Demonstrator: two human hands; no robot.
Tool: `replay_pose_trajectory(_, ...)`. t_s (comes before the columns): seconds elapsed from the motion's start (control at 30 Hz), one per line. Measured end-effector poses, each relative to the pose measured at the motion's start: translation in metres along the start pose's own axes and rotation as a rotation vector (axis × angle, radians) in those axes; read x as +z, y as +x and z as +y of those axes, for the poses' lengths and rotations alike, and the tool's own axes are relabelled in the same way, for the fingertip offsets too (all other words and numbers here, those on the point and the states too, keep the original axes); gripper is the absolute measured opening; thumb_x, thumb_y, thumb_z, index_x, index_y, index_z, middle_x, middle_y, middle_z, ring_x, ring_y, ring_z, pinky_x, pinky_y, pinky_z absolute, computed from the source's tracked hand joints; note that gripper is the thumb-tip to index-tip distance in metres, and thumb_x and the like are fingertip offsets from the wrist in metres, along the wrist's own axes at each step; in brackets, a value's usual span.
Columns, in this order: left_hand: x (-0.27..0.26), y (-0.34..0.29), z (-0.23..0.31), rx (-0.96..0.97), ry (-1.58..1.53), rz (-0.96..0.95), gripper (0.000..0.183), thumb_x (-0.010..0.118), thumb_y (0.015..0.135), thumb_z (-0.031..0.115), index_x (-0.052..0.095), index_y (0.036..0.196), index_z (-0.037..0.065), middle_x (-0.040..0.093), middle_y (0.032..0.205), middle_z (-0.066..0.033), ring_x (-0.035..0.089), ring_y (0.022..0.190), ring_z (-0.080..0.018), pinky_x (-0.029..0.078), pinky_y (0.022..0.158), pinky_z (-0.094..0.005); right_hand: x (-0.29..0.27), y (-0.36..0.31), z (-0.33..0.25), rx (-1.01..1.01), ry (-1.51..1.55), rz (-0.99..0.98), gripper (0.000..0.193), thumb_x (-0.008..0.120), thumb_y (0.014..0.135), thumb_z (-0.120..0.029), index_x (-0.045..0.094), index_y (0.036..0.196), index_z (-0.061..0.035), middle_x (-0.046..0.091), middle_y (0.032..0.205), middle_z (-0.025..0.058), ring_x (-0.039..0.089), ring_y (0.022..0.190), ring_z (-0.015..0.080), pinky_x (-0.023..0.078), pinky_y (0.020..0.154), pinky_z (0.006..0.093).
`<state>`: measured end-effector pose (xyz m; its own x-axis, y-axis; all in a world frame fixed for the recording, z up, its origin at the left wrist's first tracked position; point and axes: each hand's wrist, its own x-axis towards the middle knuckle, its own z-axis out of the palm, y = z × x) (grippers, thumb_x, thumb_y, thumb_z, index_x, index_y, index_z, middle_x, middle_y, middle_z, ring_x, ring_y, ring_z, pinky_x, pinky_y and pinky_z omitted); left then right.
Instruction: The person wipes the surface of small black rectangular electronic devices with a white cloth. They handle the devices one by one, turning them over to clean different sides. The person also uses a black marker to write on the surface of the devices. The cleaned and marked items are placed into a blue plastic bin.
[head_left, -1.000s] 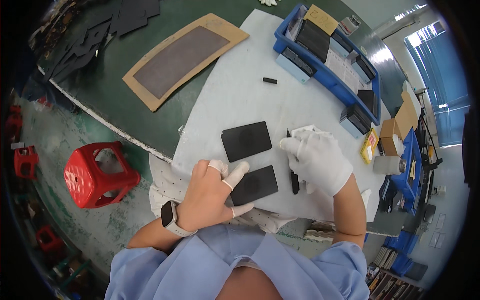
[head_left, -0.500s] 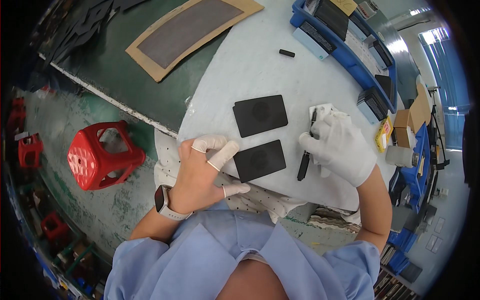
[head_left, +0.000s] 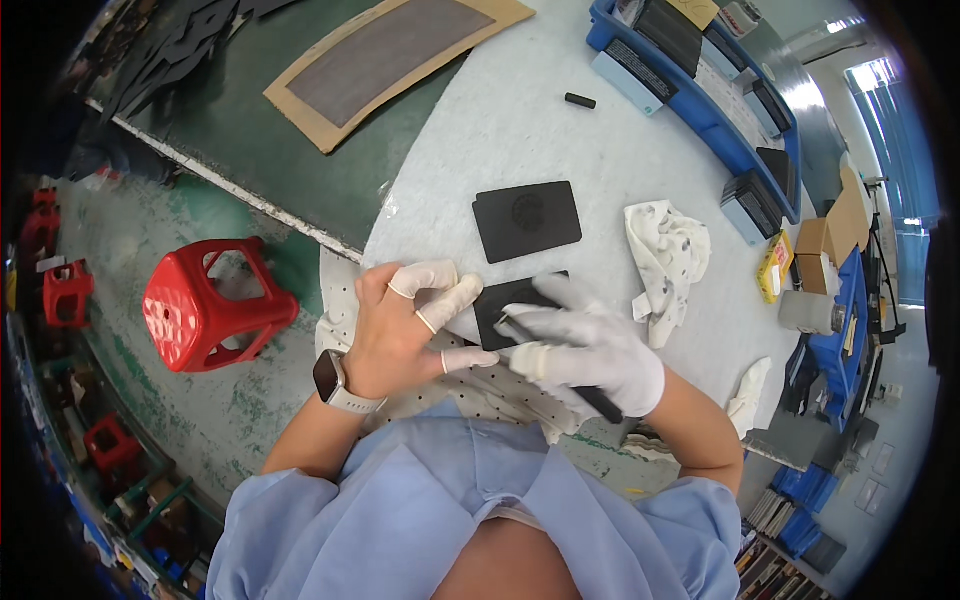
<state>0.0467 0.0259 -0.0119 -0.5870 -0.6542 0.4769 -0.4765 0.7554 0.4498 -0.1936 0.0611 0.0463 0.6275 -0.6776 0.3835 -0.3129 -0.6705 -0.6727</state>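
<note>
My left hand wears pale finger cots and grips the left edge of a flat black leather-like piece at the table's near edge. Its thumb lies at the lower corner, its forefinger at the upper one. Over the right part of this piece is my white-gloved right hand, blurred, closed on a black marker pen. The pen slants up and left, and its tip is hard to make out. Just beyond lies a similar black piece with a round mark. A small black pen cap lies farther off.
A spotted white cloth lies crumpled on the pale table at right. Beyond it, a blue tray holds boxes and black items. At far left, a framed dark sheet rests on a green table. A red stool stands left.
My right hand has moved left from the cloth to the near black piece, carrying the pen and leaving the cloth uncovered. My left hand stays at the piece's left edge.
</note>
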Motion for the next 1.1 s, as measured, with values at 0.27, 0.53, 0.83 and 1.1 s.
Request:
replay_pose_trajectory(0.27, 0.005, -0.003, -0.002, 0.003, 0.052, 0.051, 0.072, 0.074, 0.057, 0.061, 0.069, 0.111, 0.013, 0.06, 0.109, -0.0035, 0.049, 0.091, -0.0196, 0.033, 0.086, -0.0351, 0.014, -0.011, -0.008, 0.243, 0.42, 0.409, 0.021, 0.055, 0.095, -0.009, 0.06, 0.114, -0.0012, 0.062, 0.084, 0.0067, 0.058, 0.068, 0.0122, 0.049, 0.065, 0.0261)
replay_pose_trajectory(0.53, 0.009, -0.006, -0.001, -0.009, 0.083, 0.091, 0.073, 0.073, 0.056, 0.062, 0.07, 0.109, 0.013, 0.061, 0.106, -0.0028, 0.046, 0.091, -0.0214, 0.032, 0.086, -0.0351, 0.014, -0.004, -0.01, 0.694, 0.757, 0.243, 0.025, 0.06, 0.092, -0.014, 0.06, 0.113, -0.0012, 0.058, 0.078, 0.0029, 0.052, 0.065, 0.0093, 0.043, 0.059, 0.0241)
replay_pose_trajectory(0.83, 0.012, -0.005, 0.001, -0.012, 0.088, 0.124, 0.073, 0.074, 0.054, 0.063, 0.071, 0.106, 0.013, 0.062, 0.105, -0.0019, 0.045, 0.09, -0.0219, 0.032, 0.085, -0.0354, 0.012, -0.018, -0.003, 0.364, 0.269, 0.184, 0.058, 0.069, 0.073, 0.005, 0.053, 0.128, -0.0068, 0.063, 0.083, 0.0103, 0.059, 0.068, 0.0211, 0.047, 0.059, 0.0288)
replay_pose_trajectory(1.1, 0.016, -0.007, 0.001, -0.019, 0.088, 0.144, 0.071, 0.075, 0.055, 0.062, 0.07, 0.107, 0.013, 0.061, 0.104, -0.002, 0.045, 0.089, -0.0236, 0.033, 0.085, -0.0354, 0.032, -0.018, -0.011, 0.614, 0.6, 0.578, 0.017, 0.065, 0.086, -0.005, 0.062, 0.102, -0.0012, 0.063, 0.082, 0.0064, 0.06, 0.074, 0.0111, 0.048, 0.066, 0.0255)
